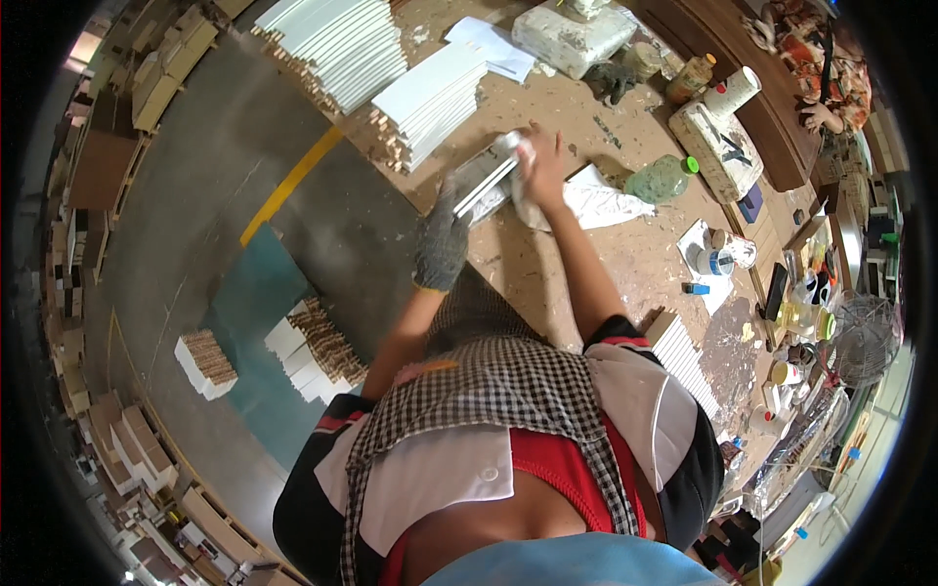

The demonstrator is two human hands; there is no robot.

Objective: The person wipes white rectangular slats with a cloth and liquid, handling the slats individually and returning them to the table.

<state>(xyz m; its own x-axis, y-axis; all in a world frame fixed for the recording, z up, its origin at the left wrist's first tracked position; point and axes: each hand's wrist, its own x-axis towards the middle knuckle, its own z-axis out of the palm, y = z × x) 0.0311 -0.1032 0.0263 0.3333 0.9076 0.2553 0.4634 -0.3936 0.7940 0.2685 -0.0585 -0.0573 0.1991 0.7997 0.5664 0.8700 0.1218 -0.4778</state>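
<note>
My left hand (442, 246), in a grey knit glove, grips a pair of narrow white wooden strips (486, 188) held at a slant over the table edge. My bare right hand (543, 174) is at the far end of the strips, its fingers closed around a crumpled white cloth (509, 144); motion blurs the fingertips. Just right of that hand, a larger white cloth (608, 205) lies on the table. Beyond my hands are stacked white strips with bare wood ends (430, 103) and a bigger stack (337, 49).
The stained brown worktable (586, 259) carries a green-capped plastic bottle (661, 180), a paint-spattered white block (718, 146) and a dark glove (614, 82). More strips (681, 354) lie by my right elbow. Left of the table, white stacks (311, 350) stand on a green sheet (256, 293). Another person (826, 68) is at far right.
</note>
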